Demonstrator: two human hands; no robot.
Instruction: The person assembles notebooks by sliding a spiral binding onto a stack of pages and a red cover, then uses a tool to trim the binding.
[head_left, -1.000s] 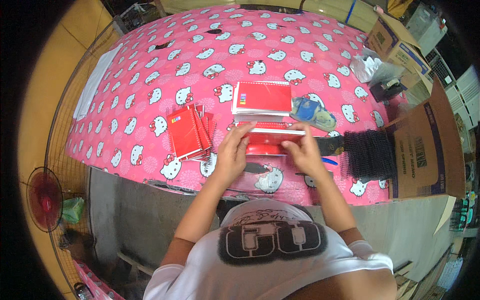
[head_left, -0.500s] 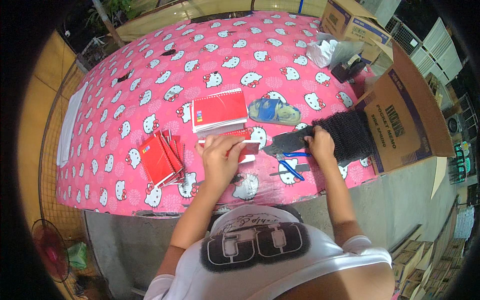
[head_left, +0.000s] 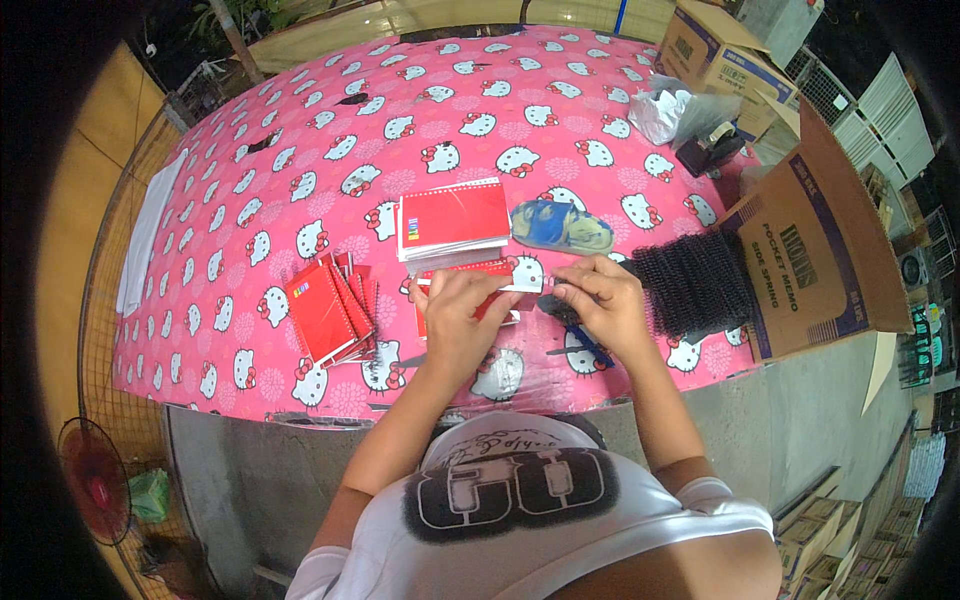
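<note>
Red-covered, the small notebook (head_left: pixel 470 295) lies on the pink worktop (head_left: pixel 300 180), long axis left to right, between both hands. The left hand (head_left: pixel 458 315) presses it flat, fingers pinching its white end; the right hand (head_left: pixel 600 305) pinches a black spiral binding (head_left: pixel 556 305) just beside that end.

White short-sleeved T-shirt (head_left: pixel 520 520) with dark, seemingly numeral-shaped chest print; bare forearms.
</note>
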